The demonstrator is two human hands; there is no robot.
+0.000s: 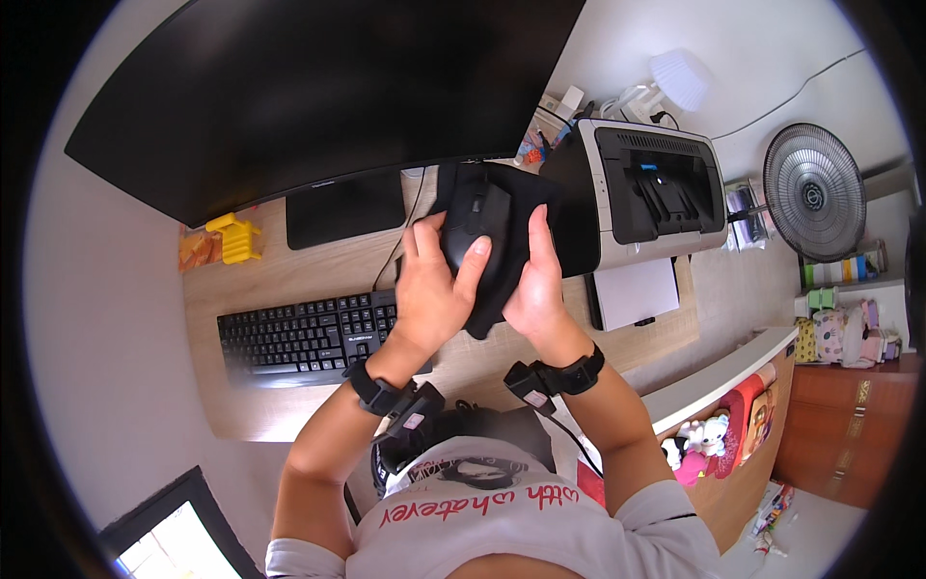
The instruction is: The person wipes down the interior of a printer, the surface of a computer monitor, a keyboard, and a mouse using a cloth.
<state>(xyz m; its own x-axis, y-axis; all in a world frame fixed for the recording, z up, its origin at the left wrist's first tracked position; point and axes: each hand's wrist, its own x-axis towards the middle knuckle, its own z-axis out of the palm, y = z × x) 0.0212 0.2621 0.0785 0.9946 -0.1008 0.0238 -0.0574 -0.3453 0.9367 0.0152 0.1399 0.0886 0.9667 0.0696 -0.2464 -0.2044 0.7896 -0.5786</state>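
Observation:
A black computer mouse (pixel 475 231) is held up over the desk, its buttons and scroll wheel towards the monitor. My left hand (pixel 436 279) grips it from the left side, with the thumb lying across its back. Behind and to the right of the mouse spreads a black cloth (pixel 518 239), its lower corner hanging down. My right hand (pixel 539 282) holds the cloth's right edge, thumb raised; its other fingers are hidden behind the fabric. Left of my hands lies a black keyboard (pixel 304 340) on the wooden desk (pixel 275 279).
A large monitor (pixel 325 87) on a black base (pixel 346 213) stands at the back. Beside my right hand is a printer (pixel 651 192), with white paper (pixel 640 293) below it. A yellow toy chair (pixel 235 237) sits at the left. Farther right stands a fan (pixel 814 192).

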